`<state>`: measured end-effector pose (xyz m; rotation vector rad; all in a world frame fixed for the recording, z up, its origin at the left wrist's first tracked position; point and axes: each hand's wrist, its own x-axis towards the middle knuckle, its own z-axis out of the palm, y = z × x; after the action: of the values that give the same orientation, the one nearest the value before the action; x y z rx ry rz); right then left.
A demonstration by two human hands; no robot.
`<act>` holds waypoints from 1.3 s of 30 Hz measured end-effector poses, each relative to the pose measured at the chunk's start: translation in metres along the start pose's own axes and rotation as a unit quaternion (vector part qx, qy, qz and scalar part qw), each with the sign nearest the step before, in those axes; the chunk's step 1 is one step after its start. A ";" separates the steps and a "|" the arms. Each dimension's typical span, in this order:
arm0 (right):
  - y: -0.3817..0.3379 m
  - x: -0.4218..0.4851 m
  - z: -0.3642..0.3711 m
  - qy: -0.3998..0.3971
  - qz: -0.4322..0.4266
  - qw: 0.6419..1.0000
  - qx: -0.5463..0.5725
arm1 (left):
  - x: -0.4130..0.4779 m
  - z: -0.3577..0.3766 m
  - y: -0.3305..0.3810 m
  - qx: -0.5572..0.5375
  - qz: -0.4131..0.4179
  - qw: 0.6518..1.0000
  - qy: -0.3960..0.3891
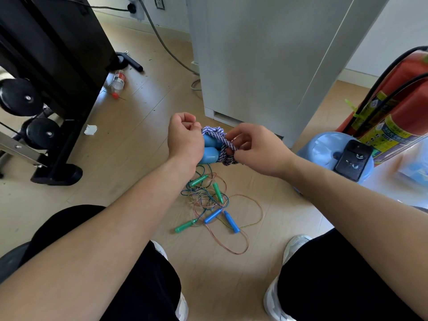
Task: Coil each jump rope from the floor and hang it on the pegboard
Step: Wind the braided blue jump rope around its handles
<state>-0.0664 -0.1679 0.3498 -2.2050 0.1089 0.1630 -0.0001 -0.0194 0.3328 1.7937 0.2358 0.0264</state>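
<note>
Knees frame the braided rope, held above the floor tangle. Left hand grips its two blue handles, pointing down at the floor tangle; right hand, just beside, pinches the braided rope's wrapping strand across them.

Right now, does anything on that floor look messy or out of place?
Yes. Several thin jump ropes lie in one tangle on the floor, green and blue handles pointing every way. A plastic bottle lies on its side by the black machine, a white scrap nearby.
</note>
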 end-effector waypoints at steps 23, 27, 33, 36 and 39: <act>0.027 0.013 -0.003 -0.082 -0.046 0.963 -0.251 | -0.003 0.001 -0.001 0.038 0.044 0.997 -0.050; 0.024 0.012 -0.003 -0.128 -0.056 0.970 -0.199 | -0.011 0.003 -0.003 0.047 0.045 0.995 -0.072; 0.020 0.008 0.009 -0.066 -0.099 0.976 -0.181 | -0.022 0.008 -0.002 0.048 0.062 0.991 -0.104; 0.023 0.007 0.017 -0.052 -0.116 0.979 -0.162 | -0.022 0.008 -0.002 0.058 0.063 0.991 -0.108; 0.026 0.008 0.020 -0.045 -0.125 0.978 -0.158 | -0.021 0.007 0.001 0.049 0.039 0.989 -0.131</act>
<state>-0.0634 -0.1671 0.3159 -2.4990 -0.2630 0.1472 -0.0197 -0.0303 0.3347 1.8823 -0.0206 -0.1674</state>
